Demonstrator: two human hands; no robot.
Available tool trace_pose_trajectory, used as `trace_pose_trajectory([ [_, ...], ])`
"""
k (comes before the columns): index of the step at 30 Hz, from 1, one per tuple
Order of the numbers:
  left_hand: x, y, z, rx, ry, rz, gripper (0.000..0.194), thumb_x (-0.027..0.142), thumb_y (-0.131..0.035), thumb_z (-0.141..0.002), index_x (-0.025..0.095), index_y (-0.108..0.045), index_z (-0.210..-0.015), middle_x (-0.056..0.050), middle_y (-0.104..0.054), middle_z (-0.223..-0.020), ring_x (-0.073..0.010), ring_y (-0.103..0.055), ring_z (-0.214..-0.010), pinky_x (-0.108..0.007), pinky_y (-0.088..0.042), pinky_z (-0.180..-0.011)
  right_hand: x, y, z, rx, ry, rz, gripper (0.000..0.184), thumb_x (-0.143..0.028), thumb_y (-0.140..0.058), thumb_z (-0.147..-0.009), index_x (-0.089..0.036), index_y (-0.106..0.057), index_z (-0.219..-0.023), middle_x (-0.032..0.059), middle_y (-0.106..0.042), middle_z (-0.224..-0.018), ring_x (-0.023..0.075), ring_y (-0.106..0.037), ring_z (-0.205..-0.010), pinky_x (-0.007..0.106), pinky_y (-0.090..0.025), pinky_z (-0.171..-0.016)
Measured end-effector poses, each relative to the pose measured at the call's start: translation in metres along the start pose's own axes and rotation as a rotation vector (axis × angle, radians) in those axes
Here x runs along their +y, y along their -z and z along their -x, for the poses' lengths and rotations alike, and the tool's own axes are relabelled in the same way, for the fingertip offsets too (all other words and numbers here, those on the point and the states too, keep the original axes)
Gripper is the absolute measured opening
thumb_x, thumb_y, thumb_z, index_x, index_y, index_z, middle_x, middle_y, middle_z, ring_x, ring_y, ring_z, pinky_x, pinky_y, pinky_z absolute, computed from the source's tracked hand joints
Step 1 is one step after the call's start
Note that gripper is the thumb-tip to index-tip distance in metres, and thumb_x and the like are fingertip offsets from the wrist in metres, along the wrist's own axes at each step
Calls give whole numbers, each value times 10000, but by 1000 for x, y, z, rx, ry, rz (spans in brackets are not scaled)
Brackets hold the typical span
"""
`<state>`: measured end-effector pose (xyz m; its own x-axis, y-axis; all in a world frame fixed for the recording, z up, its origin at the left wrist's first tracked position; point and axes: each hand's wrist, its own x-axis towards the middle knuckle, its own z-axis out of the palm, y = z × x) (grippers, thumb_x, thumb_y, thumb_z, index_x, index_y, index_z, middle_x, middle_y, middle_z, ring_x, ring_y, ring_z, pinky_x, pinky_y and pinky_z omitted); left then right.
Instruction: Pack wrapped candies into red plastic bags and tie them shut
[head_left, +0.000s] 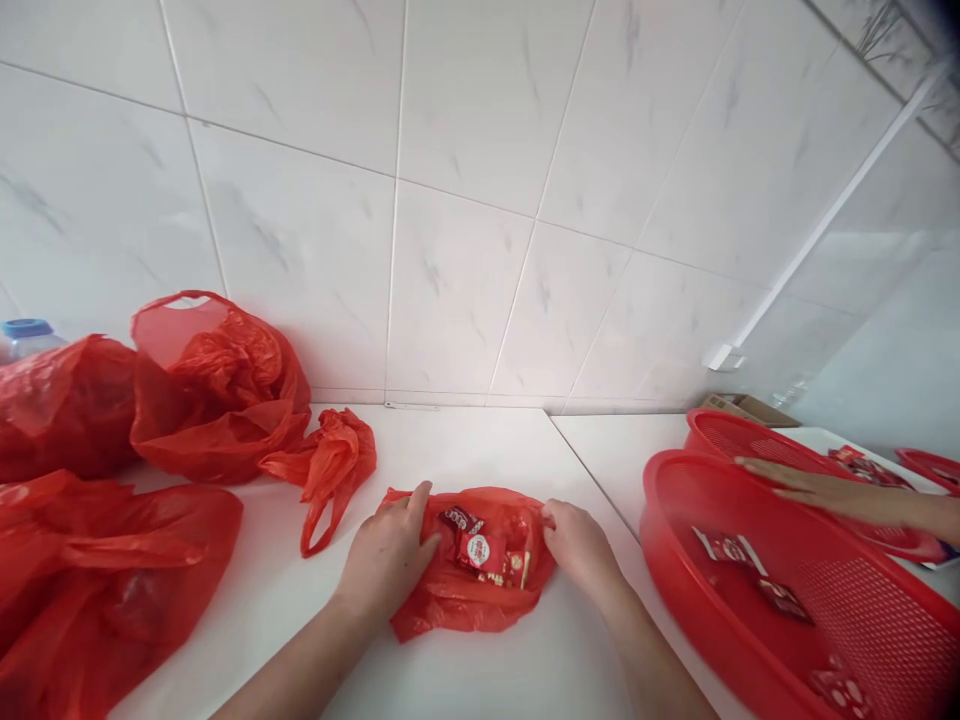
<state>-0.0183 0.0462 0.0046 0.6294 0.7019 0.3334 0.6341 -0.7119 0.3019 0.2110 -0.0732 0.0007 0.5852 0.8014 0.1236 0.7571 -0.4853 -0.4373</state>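
Observation:
A red plastic bag (439, 613) lies on the white table before me, its mouth spread open. Several small wrapped snack packets (481, 552) in red, dark and yellow wrappers show inside it. My left hand (386, 555) grips the bag's left edge, thumb on the inner side and fingers partly hidden. At the opposite edge, my right hand (583, 545) pinches the plastic between its closed fingertips.
To the left sit filled red bags (217, 400), a crumpled bag (341, 465) and a blue-capped bottle (30, 335). On the right, a red basket (660, 500) holds several packets (726, 547). Another person's hand (810, 485) reaches over a second basket (720, 425). A tiled wall rises behind.

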Motion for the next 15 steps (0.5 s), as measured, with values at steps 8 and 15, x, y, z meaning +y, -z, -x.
trace_pose_trajectory([
  [8,3,22,-6,153,2,119,334,192,-355,-926,212,-528,-1211,-51,-689,-1037,-198,-643,-935,-308,-494,-761,-14,28,4,253,15,-481,219,-396,-473,-845,-223,-492,-711,-12,-581,-674,165,-537,-650,264,-405,-594],
  [15,12,91,-3,562,-16,431,237,249,-528,-889,238,-634,-1101,-6,-701,-940,-163,-656,-863,-286,-528,-763,-53,72,-5,264,131,-1160,192,-396,-666,-776,-227,-589,-826,46,-667,-1154,204,-586,-1116,347,-441,-936],
])
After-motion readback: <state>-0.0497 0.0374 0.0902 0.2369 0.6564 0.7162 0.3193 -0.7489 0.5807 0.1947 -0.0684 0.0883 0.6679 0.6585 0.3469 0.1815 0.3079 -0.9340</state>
